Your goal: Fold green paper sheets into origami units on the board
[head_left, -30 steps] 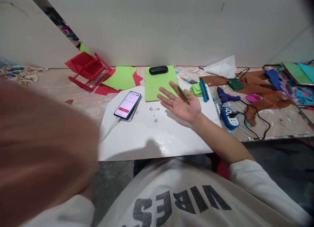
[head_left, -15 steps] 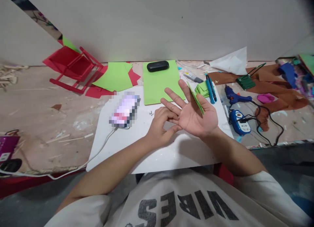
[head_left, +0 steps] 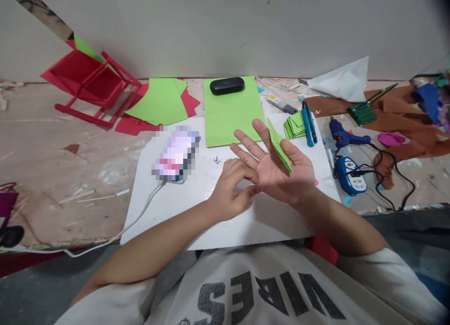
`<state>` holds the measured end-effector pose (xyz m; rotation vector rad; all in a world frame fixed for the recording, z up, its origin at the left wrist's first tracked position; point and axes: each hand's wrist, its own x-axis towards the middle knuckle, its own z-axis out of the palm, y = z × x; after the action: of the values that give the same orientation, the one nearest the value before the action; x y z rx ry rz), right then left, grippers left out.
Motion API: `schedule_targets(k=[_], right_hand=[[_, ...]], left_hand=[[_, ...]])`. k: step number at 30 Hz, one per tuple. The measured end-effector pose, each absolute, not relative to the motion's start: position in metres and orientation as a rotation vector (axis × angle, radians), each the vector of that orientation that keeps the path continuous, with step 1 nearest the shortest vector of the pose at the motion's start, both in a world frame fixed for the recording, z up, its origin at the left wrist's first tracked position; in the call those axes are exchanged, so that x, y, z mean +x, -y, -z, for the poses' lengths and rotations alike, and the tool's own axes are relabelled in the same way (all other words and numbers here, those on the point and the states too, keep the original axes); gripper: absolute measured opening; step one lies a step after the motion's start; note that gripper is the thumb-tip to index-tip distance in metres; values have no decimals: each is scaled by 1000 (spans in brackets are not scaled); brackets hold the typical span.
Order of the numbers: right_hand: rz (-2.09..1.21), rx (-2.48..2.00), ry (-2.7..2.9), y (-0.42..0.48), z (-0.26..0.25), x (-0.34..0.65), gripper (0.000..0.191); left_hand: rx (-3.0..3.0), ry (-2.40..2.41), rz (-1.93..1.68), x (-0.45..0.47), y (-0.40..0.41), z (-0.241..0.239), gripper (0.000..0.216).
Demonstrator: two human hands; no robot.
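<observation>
Right hand [head_left: 281,170] grips green paper [head_left: 280,149], presumably kept handy; left hand [head_left: 236,187] curled, contents unclear; teal tool [head_left: 309,124] by right edge of board [head_left: 183,194]

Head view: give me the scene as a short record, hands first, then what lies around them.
Right hand: palm facing the camera, green paper slips between thumb and index finger
Left hand: at the outer edge of the right palm; whether its grip holds anything is hidden
Below both: white board
Beyond hands: black case on green sheet
Right side: teal utility knife beside green paper stack; farther right, blue glue gun
Far left: red miniature rocking chair
</observation>
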<state>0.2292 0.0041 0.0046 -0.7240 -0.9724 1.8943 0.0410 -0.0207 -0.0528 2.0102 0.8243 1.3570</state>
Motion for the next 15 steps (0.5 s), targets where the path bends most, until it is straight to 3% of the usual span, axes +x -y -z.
schedule_targets(k=[15], right_hand=[[-1909,-753,966,-2,-6,230,67]], left_hand=[[1746,-827,-1399,46,25,63,21]])
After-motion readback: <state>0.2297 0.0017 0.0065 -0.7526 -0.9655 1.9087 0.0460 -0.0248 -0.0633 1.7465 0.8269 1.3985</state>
